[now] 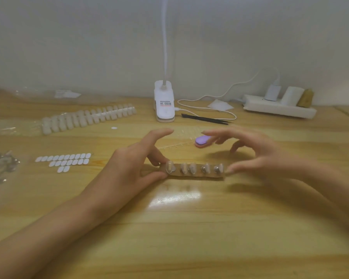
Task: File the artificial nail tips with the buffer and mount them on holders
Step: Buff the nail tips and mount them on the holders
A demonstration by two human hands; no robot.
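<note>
While the left hand (137, 168) pinches the holder strip (197, 174) and the spread right hand (258, 156) merely thumbs its end, tilting could shed the mounted nail tips (170, 167).

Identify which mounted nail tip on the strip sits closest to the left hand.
The leftmost tip, at the end of the holder strip pinched by the left hand; the others stand farther along the strip toward the right hand.
</note>
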